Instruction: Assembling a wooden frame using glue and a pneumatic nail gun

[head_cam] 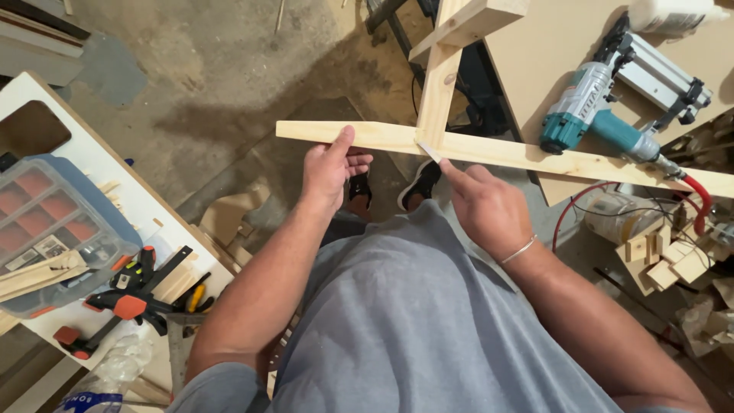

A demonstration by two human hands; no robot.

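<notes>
A: Left hand [330,170]?
B: Gripping the long wooden strip [489,151] near its free left end, thumb on top, fingers curled under. Strip running off the front edge of the board worktop [550,69], out over the floor.

A: Right hand [483,205]?
B: Pinched narrow on a small white pointed bit [429,152], maybe a shim or a sliver, hard to tell at this size. Tip touching the joint where the upright strip [439,92] meets the long one.

A: Step in hand?
B: Looks like working at the joint: checking, cleaning or packing the corner. Judgement only.

A: Next move needs?
B: Probably steady hold from the left, fine push or scrape from the right, strip kept level so the joint stays square.

A: Anything else?
B: Teal nail gun [604,122] lying on the worktop, just behind the strip, red hose [699,200] trailing off the right edge. White side table [92,160] at left carrying a clear compartment box [53,229] and an orange-and-black bar clamp [126,306] near its front edge. Wood offcuts [665,264] low at right.
</notes>
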